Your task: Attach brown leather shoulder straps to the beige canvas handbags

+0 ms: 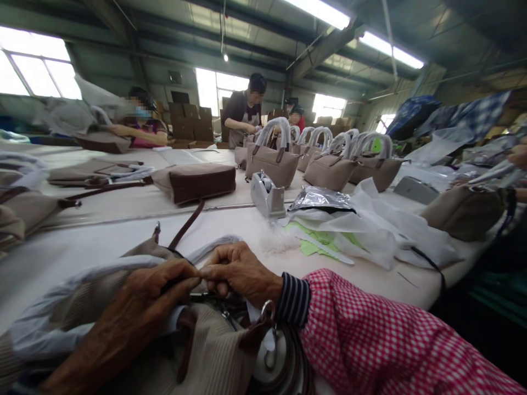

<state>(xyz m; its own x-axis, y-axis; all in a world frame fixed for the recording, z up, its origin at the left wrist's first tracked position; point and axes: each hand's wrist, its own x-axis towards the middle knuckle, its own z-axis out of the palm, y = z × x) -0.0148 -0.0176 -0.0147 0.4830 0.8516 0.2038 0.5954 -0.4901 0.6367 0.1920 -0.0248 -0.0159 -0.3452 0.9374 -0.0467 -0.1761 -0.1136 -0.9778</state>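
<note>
A beige ribbed bag [214,340] with brown trim and paper-wrapped handles lies below my hands at the near edge. Over its opening, my left hand [148,299] and my right hand [241,271] meet at the fingertips. Both are pinched closed on something too small to make out. A metal ring and clip [268,315] sit at the bag's right corner, beside a coiled brown strap [288,356]. One pale wrapped handle [214,247] shows behind my right hand.
A tape dispenser [267,195] stands ahead, with a silver packet [321,198], green papers [319,241] and white plastic [382,230] to its right. Finished-looking bags [274,162] stand farther back. Several people work around the table [123,219].
</note>
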